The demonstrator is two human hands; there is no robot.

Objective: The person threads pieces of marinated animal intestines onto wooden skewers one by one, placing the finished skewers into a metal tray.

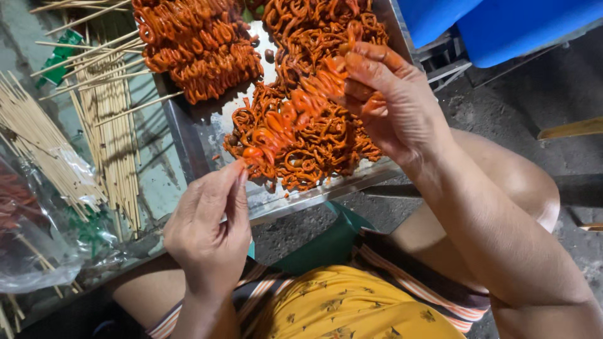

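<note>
my right hand [392, 103] is closed around the upper end of a skewer of coiled orange-red meat [295, 116], fingers curled over the top pieces and smeared with the same orange marinade. my left hand [210, 226] pinches the lower tip of that same skewer between thumb and fingertips, at the near end where the last coil hangs. the skewer runs on a slant between the two hands, its high end to the right and far, its low end to the left and near, held just above a metal tray [207, 135].

under the skewer, a heap of the same marinated coils [314, 157] lies on the right part of the tray. a second heap, already threaded on sticks [198, 50], lies at the tray's far left, with the bare stick ends poking out to the left. left of the tray, loose bamboo skewers [113, 119] lie in a spread bundle, and more of them [34, 135] sit further left, partly on a clear plastic bag [38, 251]. at the far right there is a blue plastic container [521, 25]. my knees and a yellow patterned garment [352, 304] fill the near edge.
</note>
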